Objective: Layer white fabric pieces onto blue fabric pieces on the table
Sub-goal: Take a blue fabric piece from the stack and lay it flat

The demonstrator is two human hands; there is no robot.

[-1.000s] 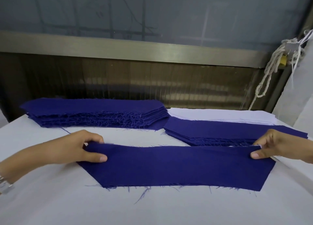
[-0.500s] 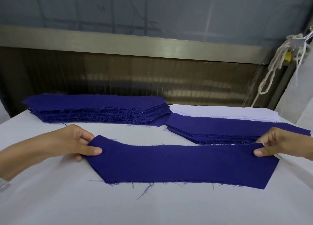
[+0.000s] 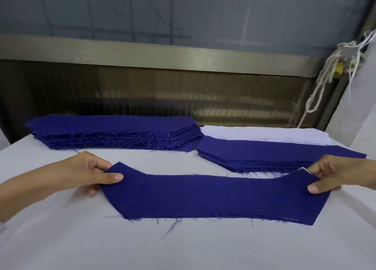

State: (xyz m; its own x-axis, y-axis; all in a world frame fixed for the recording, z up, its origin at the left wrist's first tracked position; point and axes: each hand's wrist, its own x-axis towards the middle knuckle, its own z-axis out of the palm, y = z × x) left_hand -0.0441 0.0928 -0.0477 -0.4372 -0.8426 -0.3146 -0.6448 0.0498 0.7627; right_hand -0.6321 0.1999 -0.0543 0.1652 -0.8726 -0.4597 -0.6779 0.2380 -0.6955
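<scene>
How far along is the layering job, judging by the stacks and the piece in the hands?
Done: unclear; whether the tall blue stack holds finished pairs cannot be seen. In hand: the left hand and right hand pinch the ends of one blue piece, with a white edge showing at its right end. Left: a lower blue stack and a white stack behind it wait, so much seems to remain.

Left hand (image 3: 85, 172), right hand (image 3: 343, 171): bare, slender fingers, short rounded plain nails. Forearms bare as far as frame edges. Knuckle creases visible on thumbs.
</scene>
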